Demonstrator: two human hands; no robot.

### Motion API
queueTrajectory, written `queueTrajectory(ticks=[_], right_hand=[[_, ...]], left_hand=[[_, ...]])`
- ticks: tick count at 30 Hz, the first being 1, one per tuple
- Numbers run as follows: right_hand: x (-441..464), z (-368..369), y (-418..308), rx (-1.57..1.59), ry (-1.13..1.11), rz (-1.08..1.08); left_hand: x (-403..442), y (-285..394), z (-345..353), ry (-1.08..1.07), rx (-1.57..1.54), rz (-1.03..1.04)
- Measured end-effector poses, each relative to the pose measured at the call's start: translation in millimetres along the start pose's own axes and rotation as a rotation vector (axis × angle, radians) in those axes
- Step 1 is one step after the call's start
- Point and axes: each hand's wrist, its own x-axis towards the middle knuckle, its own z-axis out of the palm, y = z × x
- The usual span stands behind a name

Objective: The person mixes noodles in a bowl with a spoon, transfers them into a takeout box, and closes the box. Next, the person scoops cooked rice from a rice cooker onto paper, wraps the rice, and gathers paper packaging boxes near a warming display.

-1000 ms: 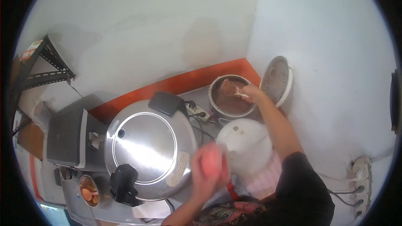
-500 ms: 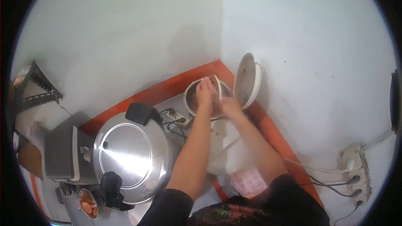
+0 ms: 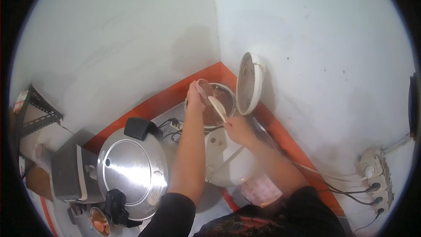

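My left hand (image 3: 196, 96) is closed around a clear container (image 3: 205, 87), perhaps a plastic bag or cup, with something brownish in or behind it. It is held tilted above the left side of an open rice cooker (image 3: 234, 99). The fingers of my right hand (image 3: 239, 129) grip the handle of a cream-white rice paddle (image 3: 217, 107), its blade pointing up and left over the cooker's near rim. Brownish food (image 3: 224, 98) shows inside the pot. Hinged upright on the right is the cooker's lid (image 3: 249, 83), its inner face stained.
A white appliance with a closed lid (image 3: 226, 158) stands below my right forearm. To the left is a big steel cooker (image 3: 131, 171) with black latches. Power sockets (image 3: 375, 180) with cables are on the right wall. A bowl of food (image 3: 100, 221) sits lower left.
My right hand has drawn back toward me, bringing the paddle out over the near rim. My left hand has shifted left with the clear container. The camera view has also shifted slightly.
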Motion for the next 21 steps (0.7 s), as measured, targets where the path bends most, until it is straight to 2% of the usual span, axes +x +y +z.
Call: queueTrajectory(ticks=[1, 3, 6, 7, 8, 9, 11, 15, 18, 20, 21], right_hand=[[0.9, -1.9, 3.3, 0.010, 0.010, 0.014], [5.3, -1.1, 13.6, 0.036, 0.023, 0.047], [49.6, -1.3, 31.3, 0.275, -0.184, 0.435], [74.5, 10.7, 51.3, -0.002, -0.345, 0.292], [89.3, 16.6, 52.9, -0.163, -0.390, 0.246], [103.9, 22.2, 54.2, -0.323, -0.430, 0.196], [121.3, 29.5, 15.4, -0.415, -0.291, 0.308], [162.4, 61.8, 10.3, -0.335, -0.502, 0.512], [151.4, 75.5, 1.2, -0.365, -0.229, 0.289], [181.1, 141.7, 71.1, -0.059, -0.143, 0.347], [187.0, 147.6, 69.9, 0.096, -0.103, 0.377]], left_hand=[[15.4, 2.2, -8.5, 0.168, 0.001, 0.048], [43.4, 11.2, -32.3, 0.199, -0.033, 0.126], [32.0, 31.7, -21.5, 0.288, -0.063, 0.218], [22.7, 39.0, -11.4, 0.307, -0.081, 0.246], [19.4, 43.9, -7.1, 0.324, -0.100, 0.276], [21.9, 48.4, -10.3, 0.232, -0.118, 0.311], [4.0, 62.2, 8.7, 0.237, -0.114, 0.338], [1.2, 85.4, 7.7, 0.288, -0.108, 0.418], [-4.6, 98.2, 15.3, 0.389, -0.089, 0.450], [-10.6, 104.3, 16.1, 0.345, -0.081, 0.424], [-8.2, 108.7, 10.9, 0.325, -0.076, 0.409]])
